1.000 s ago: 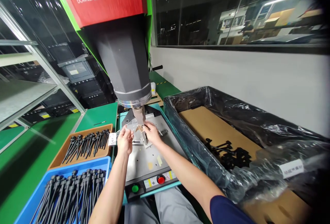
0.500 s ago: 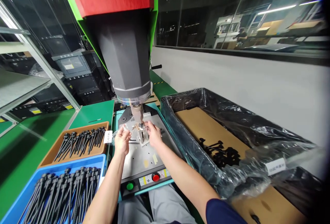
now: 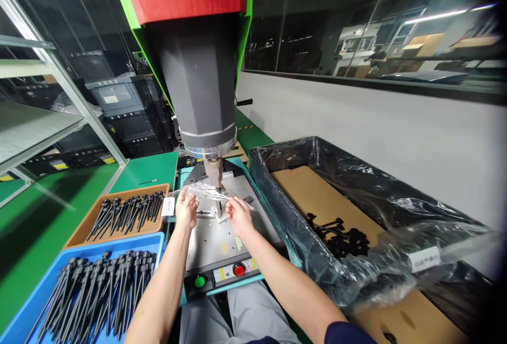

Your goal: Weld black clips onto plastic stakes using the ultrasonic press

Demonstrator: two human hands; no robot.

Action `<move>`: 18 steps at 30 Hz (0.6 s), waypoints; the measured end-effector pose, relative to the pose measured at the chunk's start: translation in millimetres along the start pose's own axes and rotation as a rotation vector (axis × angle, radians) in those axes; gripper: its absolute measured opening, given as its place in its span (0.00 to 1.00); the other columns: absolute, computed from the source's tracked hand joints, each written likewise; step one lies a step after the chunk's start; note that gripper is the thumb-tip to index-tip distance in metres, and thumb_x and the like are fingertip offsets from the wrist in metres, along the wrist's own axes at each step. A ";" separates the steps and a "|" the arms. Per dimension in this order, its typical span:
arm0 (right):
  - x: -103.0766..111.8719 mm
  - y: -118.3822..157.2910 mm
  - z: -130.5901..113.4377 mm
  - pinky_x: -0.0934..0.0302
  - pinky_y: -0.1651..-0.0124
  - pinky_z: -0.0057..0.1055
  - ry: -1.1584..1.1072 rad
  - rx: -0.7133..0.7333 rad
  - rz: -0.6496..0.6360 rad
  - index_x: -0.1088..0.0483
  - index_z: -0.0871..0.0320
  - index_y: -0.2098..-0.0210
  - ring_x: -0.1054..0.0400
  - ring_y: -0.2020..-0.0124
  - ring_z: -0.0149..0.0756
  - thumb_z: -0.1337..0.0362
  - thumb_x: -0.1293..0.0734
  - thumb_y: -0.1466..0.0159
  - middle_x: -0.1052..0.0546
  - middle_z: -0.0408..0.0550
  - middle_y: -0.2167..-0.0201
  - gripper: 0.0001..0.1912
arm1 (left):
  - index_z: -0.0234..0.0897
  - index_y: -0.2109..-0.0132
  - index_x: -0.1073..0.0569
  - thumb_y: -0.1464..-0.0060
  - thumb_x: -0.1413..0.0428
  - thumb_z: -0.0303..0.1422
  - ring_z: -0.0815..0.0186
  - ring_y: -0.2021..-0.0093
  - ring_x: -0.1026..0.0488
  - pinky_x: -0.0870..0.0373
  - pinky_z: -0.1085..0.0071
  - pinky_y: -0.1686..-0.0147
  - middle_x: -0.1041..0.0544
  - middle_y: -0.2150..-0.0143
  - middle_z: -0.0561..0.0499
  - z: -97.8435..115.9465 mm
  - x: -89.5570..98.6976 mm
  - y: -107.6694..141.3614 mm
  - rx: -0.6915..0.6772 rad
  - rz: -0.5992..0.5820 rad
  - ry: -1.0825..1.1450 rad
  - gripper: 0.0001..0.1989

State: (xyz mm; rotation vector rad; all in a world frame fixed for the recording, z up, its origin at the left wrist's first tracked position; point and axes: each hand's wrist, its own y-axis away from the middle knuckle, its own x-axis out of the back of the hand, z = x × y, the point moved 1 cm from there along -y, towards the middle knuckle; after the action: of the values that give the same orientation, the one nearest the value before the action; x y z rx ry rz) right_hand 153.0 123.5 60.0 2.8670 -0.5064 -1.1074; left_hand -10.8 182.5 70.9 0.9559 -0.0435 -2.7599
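A strip of clear plastic film stretches between my two hands, just in front of the machine's metal horn. One end is pinched in the fingers of my left hand. My right hand grips the other end at the right of the horn. Below the film, a small pale fixture stands on the grey metal plate. The film partly covers the horn's tip, and I cannot make out whether a part sits in the fixture.
At the left, an orange tray and a blue tray hold many black stemmed parts. A plastic-lined box with black parts stands at the right. Green button and red button line the machine's front edge.
The film, bunched near the horn before, is now pulled out taut between my hands. My right hand has come slightly down from the horn. The view has shifted a little.
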 end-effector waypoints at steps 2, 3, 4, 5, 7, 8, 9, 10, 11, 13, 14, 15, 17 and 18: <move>3.8 10.9 3.4 0.46 0.81 0.23 0.118 0.111 -0.014 0.30 0.58 0.72 0.37 0.79 0.29 0.54 0.27 0.47 0.30 0.41 0.78 0.14 | 0.43 0.50 0.29 0.57 0.37 0.24 0.72 0.71 0.27 0.32 0.78 0.73 0.26 0.68 0.54 1.4 -2.5 -6.5 0.009 -0.040 0.022 0.25; 5.7 17.0 4.7 0.43 0.80 0.24 0.195 0.183 -0.028 0.28 0.58 0.70 0.36 0.79 0.30 0.53 0.29 0.44 0.29 0.43 0.77 0.14 | 0.42 0.52 0.28 0.57 0.37 0.25 0.71 0.70 0.27 0.31 0.77 0.71 0.26 0.67 0.53 2.4 -4.4 -9.4 0.013 -0.067 0.034 0.22; 7.3 23.4 5.6 0.40 0.78 0.25 0.274 0.265 -0.050 0.27 0.58 0.68 0.35 0.77 0.31 0.53 0.30 0.42 0.27 0.45 0.73 0.13 | 0.41 0.54 0.27 0.56 0.37 0.26 0.70 0.68 0.26 0.29 0.75 0.69 0.24 0.65 0.52 3.6 -6.8 -12.0 0.021 -0.099 0.053 0.20; 8.3 29.9 6.0 0.37 0.76 0.27 0.348 0.352 -0.082 0.26 0.58 0.67 0.33 0.74 0.32 0.53 0.31 0.40 0.25 0.48 0.68 0.13 | 0.40 0.56 0.27 0.55 0.38 0.28 0.68 0.65 0.25 0.27 0.72 0.65 0.24 0.63 0.51 5.1 -9.5 -14.2 0.034 -0.133 0.078 0.17; 8.6 42.7 6.1 0.32 0.70 0.31 0.462 0.521 -0.172 0.24 0.57 0.64 0.29 0.66 0.37 0.55 0.34 0.36 0.26 0.54 0.56 0.12 | 0.38 0.59 0.26 0.54 0.39 0.30 0.63 0.59 0.24 0.25 0.65 0.58 0.23 0.60 0.48 9.2 -15.1 -17.8 0.074 -0.173 0.136 0.12; 8.1 48.6 6.1 0.30 0.65 0.33 0.500 0.595 -0.215 0.24 0.56 0.63 0.29 0.61 0.39 0.56 0.35 0.35 0.28 0.55 0.51 0.12 | 0.37 0.60 0.26 0.53 0.39 0.31 0.60 0.55 0.24 0.26 0.61 0.55 0.22 0.58 0.47 11.6 -17.7 -19.2 0.098 -0.186 0.167 0.11; 7.2 54.2 6.5 0.30 0.60 0.35 0.535 0.652 -0.255 0.24 0.56 0.61 0.29 0.57 0.41 0.58 0.36 0.34 0.30 0.55 0.48 0.11 | 0.37 0.61 0.26 0.53 0.40 0.32 0.58 0.52 0.25 0.26 0.58 0.52 0.22 0.56 0.46 14.2 -20.0 -20.5 0.120 -0.197 0.195 0.09; 6.2 59.2 7.5 0.30 0.55 0.38 0.570 0.696 -0.292 0.23 0.55 0.59 0.30 0.53 0.42 0.59 0.37 0.34 0.31 0.55 0.46 0.11 | 0.37 0.62 0.26 0.52 0.41 0.33 0.55 0.50 0.26 0.28 0.55 0.50 0.22 0.54 0.44 16.7 -21.7 -21.8 0.139 -0.212 0.212 0.08; 5.2 63.8 9.3 0.32 0.50 0.41 0.610 0.729 -0.330 0.23 0.54 0.57 0.31 0.50 0.44 0.61 0.37 0.33 0.31 0.55 0.45 0.12 | 0.37 0.63 0.26 0.51 0.42 0.33 0.54 0.47 0.27 0.29 0.53 0.48 0.22 0.52 0.43 19.0 -22.8 -23.1 0.156 -0.237 0.223 0.07; 3.5 71.3 15.2 0.36 0.43 0.45 0.694 0.767 -0.405 0.24 0.52 0.53 0.34 0.45 0.46 0.62 0.38 0.33 0.33 0.54 0.41 0.13 | 0.37 0.63 0.26 0.49 0.44 0.36 0.51 0.42 0.30 0.32 0.50 0.45 0.24 0.47 0.40 21.8 -22.4 -26.1 0.186 -0.304 0.229 0.08; 3.0 74.3 19.2 0.38 0.42 0.46 0.725 0.768 -0.439 0.24 0.52 0.51 0.35 0.44 0.46 0.63 0.38 0.33 0.34 0.53 0.40 0.14 | 0.37 0.61 0.26 0.48 0.44 0.37 0.50 0.41 0.32 0.34 0.49 0.44 0.26 0.44 0.39 22.2 -20.7 -28.0 0.201 -0.335 0.227 0.10; 2.8 76.6 23.6 0.39 0.41 0.47 0.741 0.762 -0.468 0.25 0.51 0.50 0.35 0.44 0.47 0.63 0.39 0.33 0.34 0.53 0.39 0.15 | 0.36 0.59 0.26 0.48 0.45 0.39 0.49 0.39 0.33 0.35 0.47 0.43 0.28 0.42 0.38 21.9 -18.1 -30.1 0.217 -0.358 0.226 0.12; 3.3 80.1 32.3 0.38 0.41 0.47 0.737 0.722 -0.512 0.26 0.51 0.47 0.34 0.44 0.46 0.62 0.39 0.32 0.33 0.53 0.40 0.17 | 0.35 0.55 0.27 0.47 0.45 0.42 0.47 0.37 0.36 0.37 0.46 0.42 0.30 0.40 0.34 19.7 -10.4 -34.8 0.254 -0.382 0.236 0.18; 3.9 81.4 36.3 0.38 0.41 0.46 0.727 0.694 -0.527 0.27 0.51 0.46 0.34 0.44 0.46 0.62 0.40 0.32 0.31 0.54 0.41 0.18 | 0.34 0.53 0.27 0.47 0.45 0.43 0.46 0.36 0.37 0.37 0.46 0.42 0.31 0.39 0.32 18.2 -5.8 -37.4 0.274 -0.383 0.242 0.20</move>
State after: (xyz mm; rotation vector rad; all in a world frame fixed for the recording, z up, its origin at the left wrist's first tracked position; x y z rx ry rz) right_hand 108.2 48.5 41.8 3.7907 -0.0796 0.2694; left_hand -24.9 219.4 85.1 1.5062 -0.2264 -3.0055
